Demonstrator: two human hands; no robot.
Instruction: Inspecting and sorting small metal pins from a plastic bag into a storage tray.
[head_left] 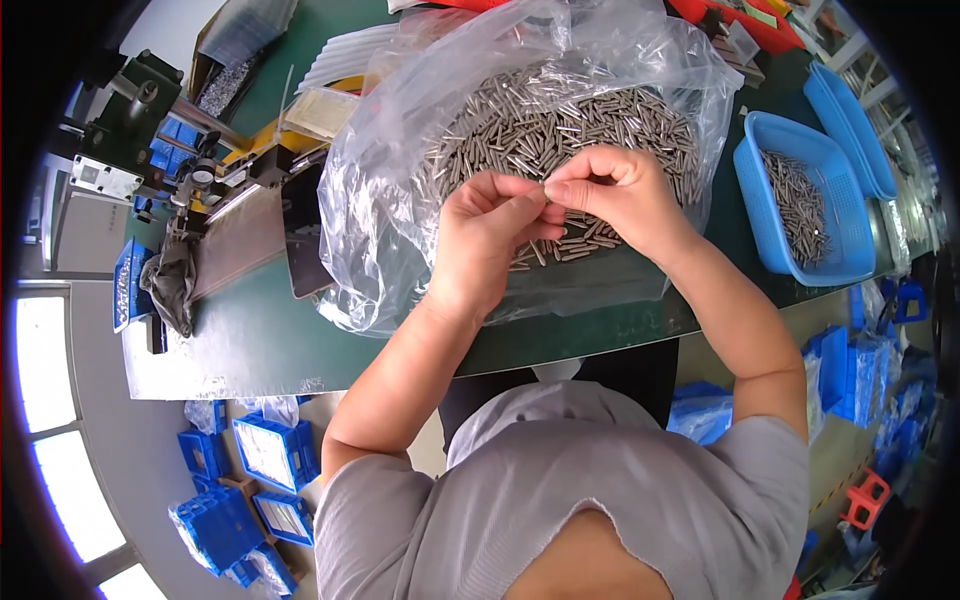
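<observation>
A heap of small grey metal pins (520, 130) lies in a large clear plastic bag (375, 190), spread open on the green table. Over the near side of the heap, my left hand (488, 225) and my right hand (620, 195) meet fingertip to fingertip. Thumb and forefinger are pinched together on each hand. Something tiny shows between the fingertips, too small to name, and I cannot tell which hand bears it. Several loose pins lie just below my fingers.
At the right, a blue plastic basket (755, 195) holds more pins, with another blue basket (850, 125) behind it. A bench fixture with a dial gauge (202, 174) stands at the left beside a dark cloth (170, 285). Blue crates (220, 525) are on the floor.
</observation>
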